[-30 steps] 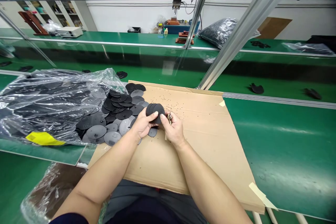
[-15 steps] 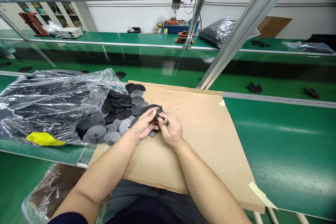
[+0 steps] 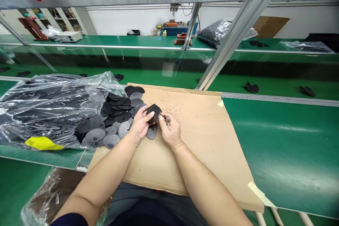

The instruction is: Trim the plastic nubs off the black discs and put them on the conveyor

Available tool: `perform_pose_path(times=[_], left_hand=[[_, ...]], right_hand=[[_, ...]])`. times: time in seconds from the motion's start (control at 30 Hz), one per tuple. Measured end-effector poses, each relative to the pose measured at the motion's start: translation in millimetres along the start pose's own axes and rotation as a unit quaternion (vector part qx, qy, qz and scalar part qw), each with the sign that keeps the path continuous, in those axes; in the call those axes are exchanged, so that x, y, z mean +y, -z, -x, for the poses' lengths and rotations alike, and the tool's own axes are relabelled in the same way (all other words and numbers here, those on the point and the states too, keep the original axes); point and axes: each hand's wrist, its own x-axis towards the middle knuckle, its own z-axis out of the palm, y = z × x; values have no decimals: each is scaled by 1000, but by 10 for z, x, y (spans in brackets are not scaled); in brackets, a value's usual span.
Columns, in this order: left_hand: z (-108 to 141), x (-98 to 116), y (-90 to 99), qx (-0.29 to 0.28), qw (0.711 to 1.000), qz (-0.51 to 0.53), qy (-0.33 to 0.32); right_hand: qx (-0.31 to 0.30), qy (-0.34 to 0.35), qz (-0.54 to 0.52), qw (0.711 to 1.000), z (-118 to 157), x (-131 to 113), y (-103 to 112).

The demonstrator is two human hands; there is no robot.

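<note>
My left hand point(image 3: 141, 123) is shut on a dark rubber-like disc point(image 3: 153, 113), tilted and partly wrapped by my fingers. A little to its right, my right hand point(image 3: 171, 130) pinches a small shiny metal tool point(image 3: 167, 121), whose exact kind is too small to tell. Just left of my hands lies a heap of black and grey discs point(image 3: 116, 114), spilling from a clear plastic bag point(image 3: 45, 104). One loose disc point(image 3: 152, 132) lies beneath my hands. Both hands are over a cardboard sheet point(image 3: 201, 141), which is scattered with tiny black specks point(image 3: 169, 104).
The cardboard rests on a green workbench point(image 3: 280, 148) and is taped at its corners. An aluminium frame rail point(image 3: 238, 35) rises at the right. Behind it, a further green bench point(image 3: 106, 40) carries a black bag point(image 3: 214, 33) and assorted equipment.
The stacked discs held between both hands have come into my left hand alone. My right hand has drawn slightly apart with the metal tool. The view has shifted slightly.
</note>
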Motion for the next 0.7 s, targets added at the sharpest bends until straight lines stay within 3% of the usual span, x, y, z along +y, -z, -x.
perform_pose_path(times=[0.13, 0.27, 0.37, 0.43, 0.5, 0.6, 0.7], left_hand=[[-108, 57, -61, 59, 995, -42, -74], [-412, 173, -190, 56, 974, -152, -157], [-802, 307, -284, 85, 933, -272, -221], [-1091, 421, -344, 106, 881, -383, -258], [-1365, 530, -404, 114, 796, -505, -313], [-1690, 604, -484, 70, 683, -632, -361], [-1855, 522, -552, -5, 628, -703, -334]], right_hand=[[62, -139, -89, 984, -69, 56, 24], [95, -164, -125, 974, -129, 93, 52], [99, -167, -138, 971, -146, 89, 51], [100, -172, -147, 969, -157, 81, 52], [103, -177, -158, 966, -172, 77, 59], [105, -192, -172, 960, -195, 84, 79], [116, -211, -183, 953, -210, 96, 99]])
